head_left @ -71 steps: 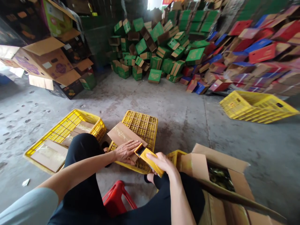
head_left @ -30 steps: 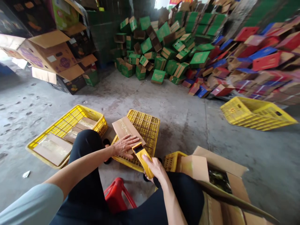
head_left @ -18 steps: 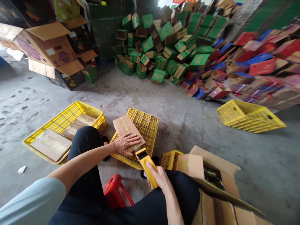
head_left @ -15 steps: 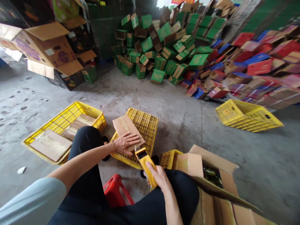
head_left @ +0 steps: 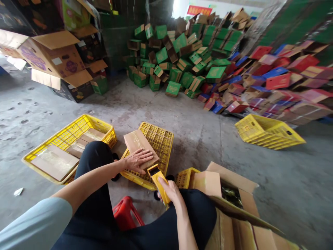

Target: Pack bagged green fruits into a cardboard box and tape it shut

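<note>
A closed cardboard box (head_left: 135,138) with clear tape along its top lies at a slant on an upturned yellow crate (head_left: 158,139). My left hand (head_left: 138,159) rests flat on the near end of this box, fingers stretched out. My right hand (head_left: 168,189) is wrapped round a yellow tape dispenser (head_left: 159,180), whose dark head is just off the box's near corner. Whether tape still links the dispenser and the box I cannot make out. To the left, a yellow crate (head_left: 56,130) holds several taped cardboard boxes (head_left: 55,160).
A red stool (head_left: 126,213) stands between my legs. At my right is an open carton (head_left: 208,182) with dark contents, beside more cardboard. Another yellow crate (head_left: 270,133) sits on the floor at right. Green boxes (head_left: 173,88) and red and blue boxes (head_left: 278,81) are heaped behind.
The view has shifted slightly. A thin strand seen between the dispenser's head and the box no longer shows clearly. My left hand stays flat on the box.
</note>
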The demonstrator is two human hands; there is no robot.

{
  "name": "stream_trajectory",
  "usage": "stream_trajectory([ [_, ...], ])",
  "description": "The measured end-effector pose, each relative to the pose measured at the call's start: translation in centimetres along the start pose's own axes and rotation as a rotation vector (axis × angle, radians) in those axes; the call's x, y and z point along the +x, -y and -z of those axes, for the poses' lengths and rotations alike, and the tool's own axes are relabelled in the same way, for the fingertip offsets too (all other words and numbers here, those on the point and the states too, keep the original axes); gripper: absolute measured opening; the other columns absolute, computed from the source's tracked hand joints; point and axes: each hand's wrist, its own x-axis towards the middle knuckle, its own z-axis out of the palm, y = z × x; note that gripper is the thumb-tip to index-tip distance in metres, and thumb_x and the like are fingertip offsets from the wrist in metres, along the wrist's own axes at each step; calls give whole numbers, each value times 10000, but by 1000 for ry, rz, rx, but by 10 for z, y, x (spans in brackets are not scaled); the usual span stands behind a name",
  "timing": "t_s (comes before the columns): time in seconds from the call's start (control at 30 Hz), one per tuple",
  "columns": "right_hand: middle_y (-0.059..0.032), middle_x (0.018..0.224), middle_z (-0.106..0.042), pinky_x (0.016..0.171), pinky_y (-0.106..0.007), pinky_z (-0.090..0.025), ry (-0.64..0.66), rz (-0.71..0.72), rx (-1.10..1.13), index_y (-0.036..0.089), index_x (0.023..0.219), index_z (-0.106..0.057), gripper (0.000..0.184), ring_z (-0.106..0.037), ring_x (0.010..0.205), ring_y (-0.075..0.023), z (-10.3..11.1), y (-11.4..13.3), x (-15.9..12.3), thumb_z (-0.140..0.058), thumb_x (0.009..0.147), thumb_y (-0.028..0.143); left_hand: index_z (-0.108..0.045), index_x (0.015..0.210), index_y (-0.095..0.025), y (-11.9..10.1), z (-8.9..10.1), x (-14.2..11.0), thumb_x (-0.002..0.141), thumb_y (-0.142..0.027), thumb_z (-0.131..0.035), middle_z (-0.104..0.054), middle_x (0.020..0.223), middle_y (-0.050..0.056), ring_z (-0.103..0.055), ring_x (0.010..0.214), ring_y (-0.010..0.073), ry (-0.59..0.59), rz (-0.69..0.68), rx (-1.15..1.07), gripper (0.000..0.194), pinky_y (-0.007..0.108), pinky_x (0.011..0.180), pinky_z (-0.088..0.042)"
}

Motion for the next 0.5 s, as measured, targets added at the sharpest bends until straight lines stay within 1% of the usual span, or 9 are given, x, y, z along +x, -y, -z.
stream_trajectory([
  [0.07,-89,512,-635,467,-299,-552,19,-56,-38,215,696,-618,520,-635,429,-200,2,10,4,-454,1044,565,-211,1724,-235,-2,1,1,926,-744,-636,-248,1757,136,-239,1630,371,-11,8,-37,1038,555,1332,-108],
  [0.13,-80,491,-612,474,-291,-549,28,-70,-82,217,643,-595,541,-621,431,-190,6,19,8,-457,1049,548,-229,1721,-220,-1,5,2,970,-686,-619,-257,1754,125,-285,1615,362,-41,20,-82,966,499,1343,-132],
  [0.2,-72,490,-604,478,-281,-541,35,-62,-111,215,614,-585,549,-622,448,-187,11,24,10,-479,1042,542,-244,1716,-178,5,12,4,1027,-609,-568,-251,1755,125,-309,1606,350,-86,55,-120,875,438,1341,-183],
  [0.23,-70,496,-607,482,-276,-538,40,-55,-113,218,611,-582,544,-630,461,-189,13,25,12,-487,1038,541,-257,1711,-156,12,18,6,1049,-580,-533,-243,1757,135,-303,1609,346,-112,94,-127,833,431,1339,-198],
  [0.3,-74,501,-607,488,-272,-527,45,-46,-107,224,589,-566,548,-632,465,-189,17,23,14,-499,1028,545,-307,1687,-137,30,32,6,1077,-547,-467,-259,1752,164,-282,1619,336,-176,243,-118,753,477,1335,-204],
  [0.33,-78,505,-609,495,-274,-526,58,-37,-96,226,582,-565,548,-633,465,-190,19,22,15,-506,1020,550,-349,1667,-148,41,39,6,1084,-535,-444,-295,1741,172,-281,1620,330,-217,353,-114,706,514,1330,-206],
  [0.4,-87,518,-620,515,-283,-531,99,-19,-73,226,581,-580,540,-639,470,-195,21,17,17,-532,996,567,-424,1614,-162,64,54,5,1097,-489,-401,-423,1683,179,-334,1597,322,-318,650,-151,612,555,1303,-249],
  [0.43,-89,527,-630,527,-287,-537,118,-12,-63,223,589,-593,531,-648,480,-199,22,16,17,-549,980,579,-471,1576,-173,75,59,4,1096,-474,-402,-495,1636,167,-373,1578,313,-335,775,-196,571,539,1291,-280],
  [0.5,-91,545,-651,543,-287,-542,121,2,-65,217,601,-614,522,-667,502,-205,22,15,15,-583,947,607,-556,1493,-170,90,65,3,1104,-444,-367,-617,1516,164,-497,1492,300,-336,878,-247,512,493,1248,-365],
])
